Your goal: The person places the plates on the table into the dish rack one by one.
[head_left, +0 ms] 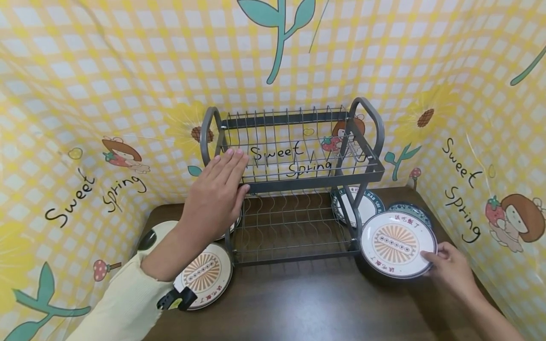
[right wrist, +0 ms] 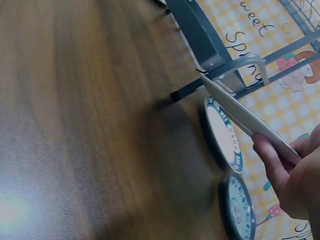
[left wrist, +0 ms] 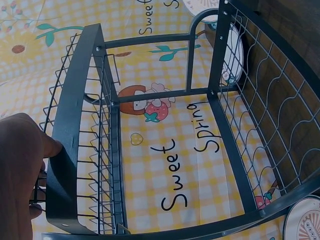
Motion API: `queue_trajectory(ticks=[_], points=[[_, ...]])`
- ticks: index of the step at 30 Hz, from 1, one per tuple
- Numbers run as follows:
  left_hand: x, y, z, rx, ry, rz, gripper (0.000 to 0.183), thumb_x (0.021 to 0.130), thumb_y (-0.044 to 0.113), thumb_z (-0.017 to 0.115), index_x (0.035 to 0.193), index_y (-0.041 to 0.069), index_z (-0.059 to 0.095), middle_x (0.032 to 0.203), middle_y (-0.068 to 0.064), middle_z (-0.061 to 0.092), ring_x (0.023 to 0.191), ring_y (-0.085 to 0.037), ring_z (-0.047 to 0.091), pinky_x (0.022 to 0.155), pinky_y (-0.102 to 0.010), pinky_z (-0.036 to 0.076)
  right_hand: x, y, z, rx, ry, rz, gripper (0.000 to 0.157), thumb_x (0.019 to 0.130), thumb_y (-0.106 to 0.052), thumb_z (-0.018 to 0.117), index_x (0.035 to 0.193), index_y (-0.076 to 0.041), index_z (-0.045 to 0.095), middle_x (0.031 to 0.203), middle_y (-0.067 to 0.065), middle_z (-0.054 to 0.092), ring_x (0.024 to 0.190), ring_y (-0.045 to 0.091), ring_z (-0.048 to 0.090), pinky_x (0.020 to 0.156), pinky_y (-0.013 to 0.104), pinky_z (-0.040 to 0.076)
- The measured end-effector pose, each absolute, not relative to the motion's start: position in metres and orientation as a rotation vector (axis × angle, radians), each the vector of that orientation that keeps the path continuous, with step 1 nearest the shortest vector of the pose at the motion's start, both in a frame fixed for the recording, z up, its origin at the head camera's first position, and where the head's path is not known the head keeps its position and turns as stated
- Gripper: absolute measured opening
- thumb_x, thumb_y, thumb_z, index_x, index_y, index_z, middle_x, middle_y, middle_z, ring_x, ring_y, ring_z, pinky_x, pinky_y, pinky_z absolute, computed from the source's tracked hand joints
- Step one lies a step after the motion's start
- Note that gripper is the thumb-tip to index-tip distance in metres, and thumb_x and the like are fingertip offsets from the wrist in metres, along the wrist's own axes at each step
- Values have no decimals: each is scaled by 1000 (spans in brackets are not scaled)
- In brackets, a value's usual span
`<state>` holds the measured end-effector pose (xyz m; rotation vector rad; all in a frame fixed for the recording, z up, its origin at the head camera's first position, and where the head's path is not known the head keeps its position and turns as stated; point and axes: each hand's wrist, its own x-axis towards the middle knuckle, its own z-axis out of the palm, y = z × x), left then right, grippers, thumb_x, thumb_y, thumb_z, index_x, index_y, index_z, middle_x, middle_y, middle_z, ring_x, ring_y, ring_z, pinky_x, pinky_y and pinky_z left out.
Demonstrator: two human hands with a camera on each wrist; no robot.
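Observation:
A grey two-tier dish rack (head_left: 315, 181) with wire shelves stands on the table. My left hand (head_left: 219, 194) is at the upper tier's front left corner, fingers laid over the wires. In the left wrist view its thumb (left wrist: 50, 146) presses the front bar, with the other fingers across the bar, so the hand grips the rack. My right hand (head_left: 452, 270) pinches the rim of a white plate (head_left: 396, 244) with an orange sunburst print, thumb on its face. The plate is tilted beside the rack's right side; the right wrist view shows it edge-on (right wrist: 250, 117), raised over the table.
A matching sunburst plate (head_left: 204, 277) lies left of the rack, partly behind my left forearm. At right, a green-rimmed plate (right wrist: 223, 134) and a green-patterned dish (right wrist: 240, 206) lie on the brown table (head_left: 298, 303). Yellow checked cloth (head_left: 128, 57) hangs behind and on both sides.

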<state>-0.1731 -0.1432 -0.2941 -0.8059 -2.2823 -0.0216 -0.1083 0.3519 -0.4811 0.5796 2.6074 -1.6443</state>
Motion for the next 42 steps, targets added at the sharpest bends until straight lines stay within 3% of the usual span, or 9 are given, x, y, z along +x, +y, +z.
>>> queue_trajectory(ticks=[7, 18, 27, 42], points=[[-173, -143, -294, -803, -2293, -22, 56, 93, 22, 60, 142, -1, 44, 145, -18, 46, 137, -31, 42, 117, -44, 33, -110, 365, -477, 523, 2482, -1892, 24, 94, -10, 60, 103, 4, 44, 69, -9, 66, 59, 13, 67, 59, 29, 60], [-173, -143, -294, -810, -2287, -18, 56, 94, 23, 60, 142, -1, 44, 144, -19, 47, 139, -30, 39, 116, -44, 33, -112, 368, -465, 609, 2162, -2175, 19, 91, -10, 66, 90, 1, 51, 76, -2, 60, 66, 11, 66, 66, 26, 61], [-174, -144, -294, -815, -2285, -20, 56, 94, 23, 60, 142, -2, 43, 144, -19, 47, 139, -30, 39, 116, -44, 33, -115, 373, -453, 471, 2022, -2363, 10, 91, -6, 64, 90, -7, 54, 77, -2, 65, 67, 12, 67, 64, 26, 60], [-172, -145, -297, -801, -2265, -20, 57, 92, 22, 62, 140, -2, 45, 142, -19, 50, 136, -32, 44, 114, -45, 36, -129, 371, -424, 331, 2060, -2444, 12, 91, -4, 64, 94, -4, 52, 81, -1, 64, 68, 13, 69, 63, 27, 60]])
